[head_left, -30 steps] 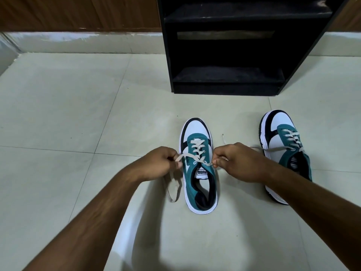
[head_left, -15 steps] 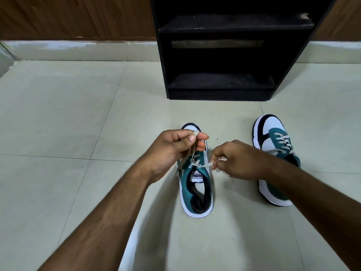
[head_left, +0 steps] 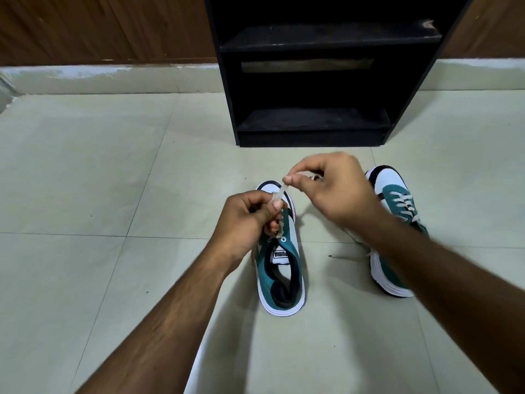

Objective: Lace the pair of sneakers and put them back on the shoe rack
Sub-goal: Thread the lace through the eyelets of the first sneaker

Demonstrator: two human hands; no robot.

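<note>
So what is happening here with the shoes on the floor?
A person is tying the lace of the teal and white sneaker in front of them. The left hand and the right hand each pinch part of that lace above the shoe. The second sneaker stands to the right, laced, with a loose lace end on the floor. The black shoe rack behind holds no shoes yet.

Pale tiled floor [head_left: 85, 172]; white skirting [head_left: 85, 78]; brown wood-panel wall [head_left: 99, 27].
</note>
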